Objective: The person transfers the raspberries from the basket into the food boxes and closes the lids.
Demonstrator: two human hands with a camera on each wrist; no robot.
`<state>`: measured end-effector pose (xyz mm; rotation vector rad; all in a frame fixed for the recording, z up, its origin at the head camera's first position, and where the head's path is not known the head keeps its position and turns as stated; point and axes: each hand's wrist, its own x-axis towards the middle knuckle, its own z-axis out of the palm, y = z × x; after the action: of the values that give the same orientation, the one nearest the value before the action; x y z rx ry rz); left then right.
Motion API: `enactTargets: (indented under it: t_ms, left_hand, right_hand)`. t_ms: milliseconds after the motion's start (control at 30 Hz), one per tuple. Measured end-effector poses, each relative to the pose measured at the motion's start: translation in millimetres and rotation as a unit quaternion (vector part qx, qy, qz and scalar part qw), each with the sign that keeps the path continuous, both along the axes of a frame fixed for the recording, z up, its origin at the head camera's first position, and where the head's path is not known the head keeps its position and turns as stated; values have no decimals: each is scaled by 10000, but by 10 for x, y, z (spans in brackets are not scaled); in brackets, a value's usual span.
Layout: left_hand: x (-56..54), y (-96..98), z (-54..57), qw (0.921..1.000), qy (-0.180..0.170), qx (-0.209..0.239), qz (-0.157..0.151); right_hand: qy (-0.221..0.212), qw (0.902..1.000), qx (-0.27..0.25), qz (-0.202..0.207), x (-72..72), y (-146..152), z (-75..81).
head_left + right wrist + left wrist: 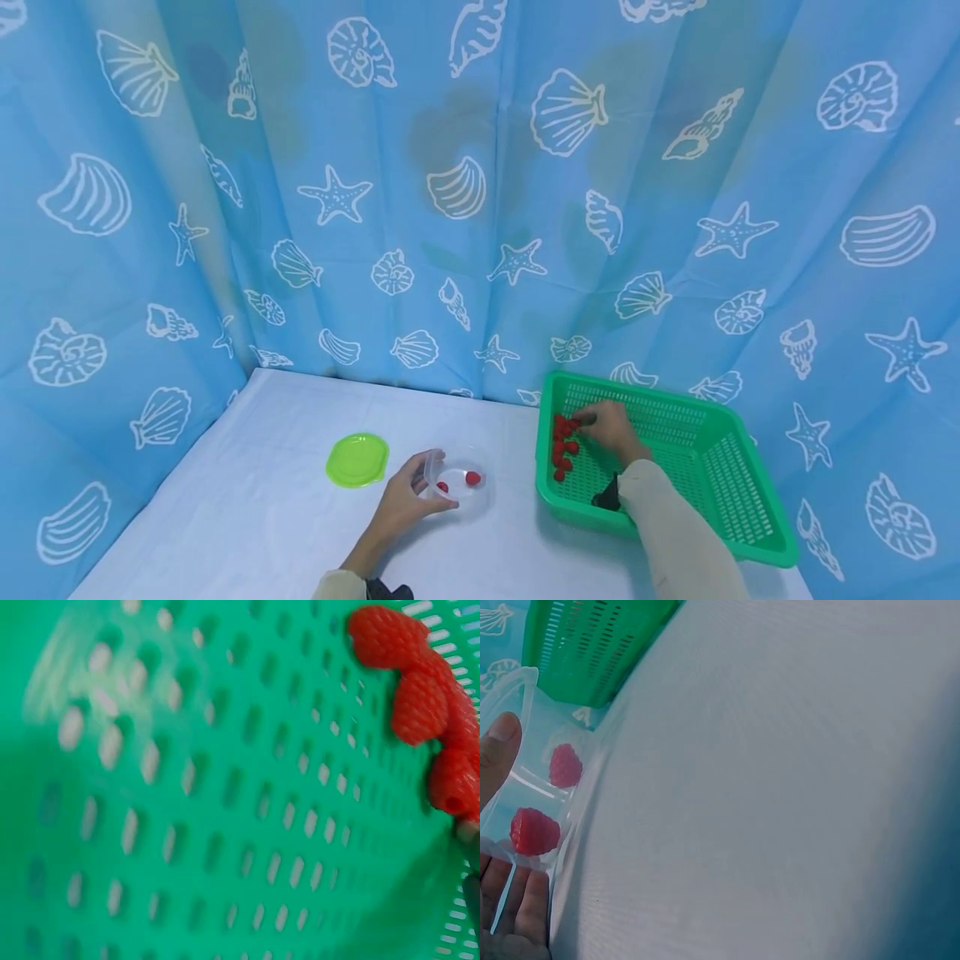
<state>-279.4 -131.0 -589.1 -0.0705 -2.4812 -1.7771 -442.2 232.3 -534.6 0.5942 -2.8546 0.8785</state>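
Observation:
My left hand (405, 500) holds a clear plastic container (474, 498) by its near left side, thumb and fingers around the wall. Inside lie two red raspberries (472, 478), also visible through the wall in the left wrist view, where the lower raspberry (534, 832) sits close to the fingers. My right hand (611, 427) reaches into a green basket (667, 392), its fingertips at a cluster of raspberries (559, 450) along the left wall. In the right wrist view a fingertip (469, 831) meets the lowest raspberry (453, 780); I cannot tell whether one is pinched.
A lime-green lid (357, 460) lies flat on the white-covered table (247, 492), left of the container. The slotted basket stands at the table's right side with raised walls. A blue curtain (420, 208) with white shell prints hangs behind the table and along both sides.

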Motion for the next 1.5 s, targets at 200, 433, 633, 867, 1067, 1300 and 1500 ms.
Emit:
enactTargets:
  t_ms: [200,433,633,867,1067,1300,1500]
  left_hand:
    - [-7,24,5,10000,71,56,-41]
    - [-8,43,-12,9999,103,73,-47]
    - [-9,45,3,9999,153,39,-66]
    - [3,41,3,9999,104,78,-102]
    - [13,30,-6,9999,63,43,-95]
    - [4,4,-6,9999,115,43,-73]
    - [4,7,-3,9999,99,122,-73]
  right_hand:
    - [236,9994,226,-99,0,18,-17]
    - [199,9994,236,-167,42,22,15]
    - [318,9992,205,-137,69,17,57]
    - [223,9996,-65,-138,82,-28,173]
    - [344,9965,-742,-195,93,-146,452]
    - [367,9857,-1644,100,112,-390,826]
    - [656,9733,-2120,583,179,-677,1104]
